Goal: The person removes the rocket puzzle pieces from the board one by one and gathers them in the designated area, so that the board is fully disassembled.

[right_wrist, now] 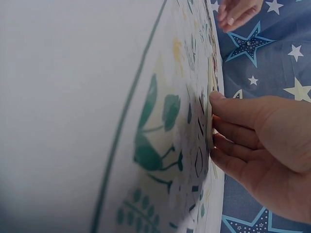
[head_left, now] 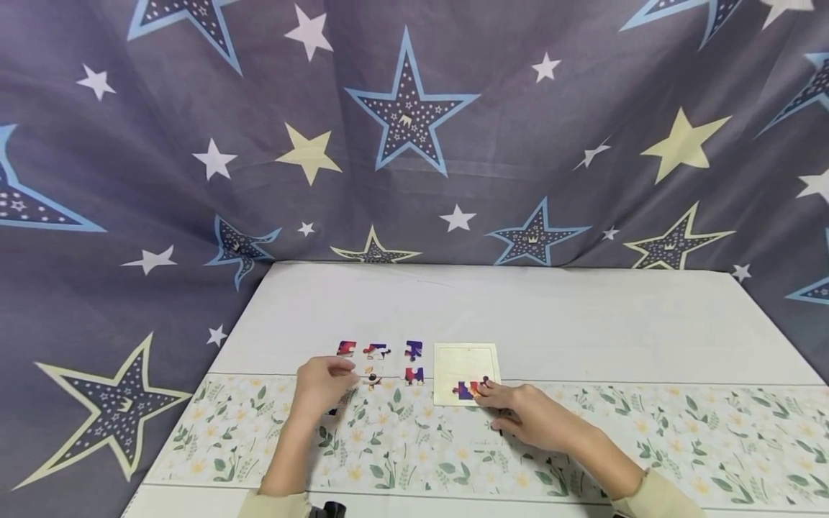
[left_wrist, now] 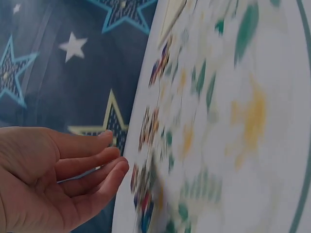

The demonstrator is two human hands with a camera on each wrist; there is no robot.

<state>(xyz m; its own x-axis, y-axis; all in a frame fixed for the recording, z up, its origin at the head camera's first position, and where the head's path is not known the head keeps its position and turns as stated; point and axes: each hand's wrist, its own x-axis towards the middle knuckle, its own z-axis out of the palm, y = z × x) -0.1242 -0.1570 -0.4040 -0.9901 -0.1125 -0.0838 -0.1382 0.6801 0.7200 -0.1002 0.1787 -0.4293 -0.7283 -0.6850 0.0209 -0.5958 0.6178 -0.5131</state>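
A cream puzzle tray lies flat on the table, with joined puzzle pieces along its near edge. My right hand reaches in from the right. Its fingertips touch the pieces at the tray's near right corner; in the right wrist view the fingers are extended against the tray's edge. Left of the tray, my left hand hovers beside loose pieces, its fingers loosely bent with nothing seen between them. It partly hides a dark piece beneath it.
Loose pieces lie between the left hand and the tray: a red one, a purple one, a red-purple one and several others. A floral strip crosses the white table. A starry curtain hangs behind.
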